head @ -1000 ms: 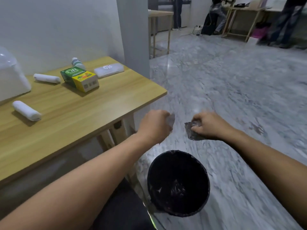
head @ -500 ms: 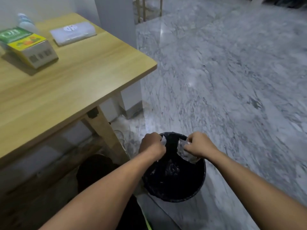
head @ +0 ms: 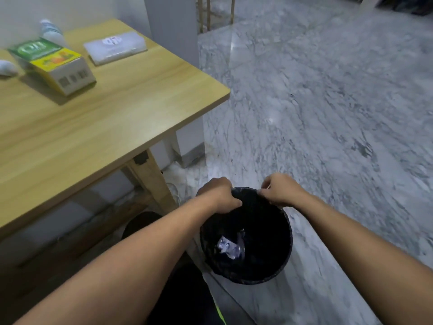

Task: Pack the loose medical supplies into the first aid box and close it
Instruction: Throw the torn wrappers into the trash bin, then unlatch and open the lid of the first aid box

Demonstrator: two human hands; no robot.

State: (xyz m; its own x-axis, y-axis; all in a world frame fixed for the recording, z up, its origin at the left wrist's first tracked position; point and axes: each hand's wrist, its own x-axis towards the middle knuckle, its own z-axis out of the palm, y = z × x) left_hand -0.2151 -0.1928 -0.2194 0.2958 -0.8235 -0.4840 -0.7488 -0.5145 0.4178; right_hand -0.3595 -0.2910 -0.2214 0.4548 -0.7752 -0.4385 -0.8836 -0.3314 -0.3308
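Note:
My left hand (head: 219,194) and my right hand (head: 280,190) hover over the far rim of a black waste bin (head: 289,240) on the floor. Both have their fingers curled closed, and I see nothing in either. A crumpled silvery wrapper (head: 230,247) lies at the bottom of the bin. On the wooden table (head: 105,118) to the left lie a yellow box (head: 63,71), a green box (head: 32,48), a small white bottle (head: 50,31), a flat clear-wrapped pack (head: 114,46) and the end of a white bandage roll (head: 5,68). The first aid box is out of view.
The table's corner (head: 226,95) juts out above and left of the bin, with its wooden leg (head: 152,181) just beside my left arm. Grey marble floor spreads to the right. A white pillar (head: 173,24) stands behind the table.
The silvery wrapper that my hands held over the bin now lies inside it. Both hands have closed up near the bin's far rim, and the view has tilted further down.

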